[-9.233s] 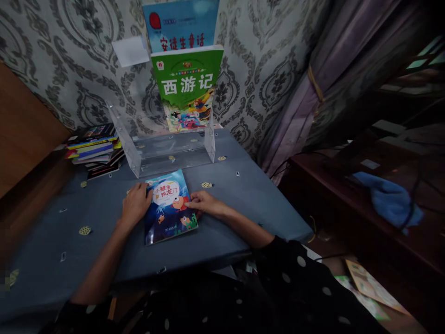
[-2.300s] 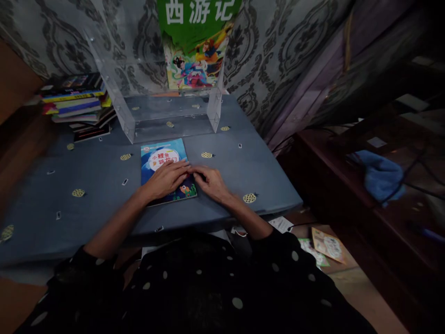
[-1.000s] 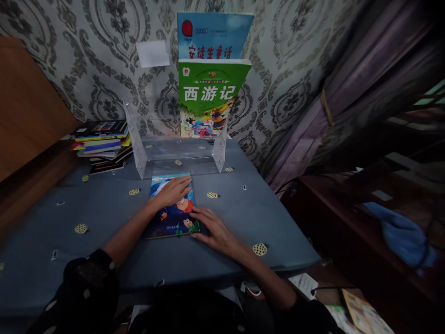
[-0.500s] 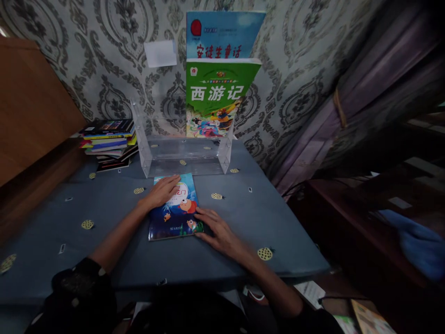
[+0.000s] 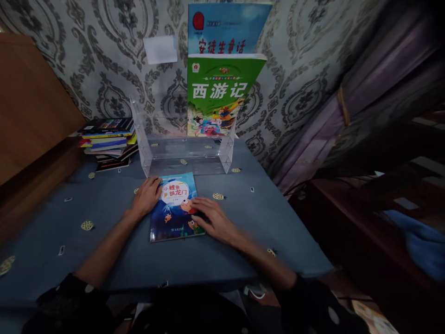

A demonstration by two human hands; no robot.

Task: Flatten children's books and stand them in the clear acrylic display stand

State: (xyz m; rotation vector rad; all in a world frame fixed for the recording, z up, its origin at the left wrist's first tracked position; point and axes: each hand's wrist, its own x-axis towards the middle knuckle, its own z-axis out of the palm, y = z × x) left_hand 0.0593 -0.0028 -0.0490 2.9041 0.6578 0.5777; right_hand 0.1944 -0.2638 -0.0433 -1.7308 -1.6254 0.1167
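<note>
A thin blue picture book (image 5: 172, 218) with cartoon fish on its cover lies flat and closed on the cloth-covered table. At its upper left edge rests my left hand (image 5: 148, 195), fingers stretched out and touching the border. My right hand (image 5: 213, 218) is over the book's right edge, fingers extended and a little apart above the red fish. Just behind the book stands a clear acrylic rack (image 5: 184, 166). A green book (image 5: 217, 95) leans upright in it, with a taller blue book (image 5: 229, 28) behind.
A stack of books (image 5: 109, 141) sits at the table's back left, beside a brown wooden panel (image 5: 38, 106). Patterned wallpaper with a white card (image 5: 160, 49) rises behind. A purple curtain (image 5: 320, 125) hangs past the table's right edge.
My left hand has slid from the book's cover to its left edge, uncovering the title. My right hand has moved slightly up and left over the cover.
</note>
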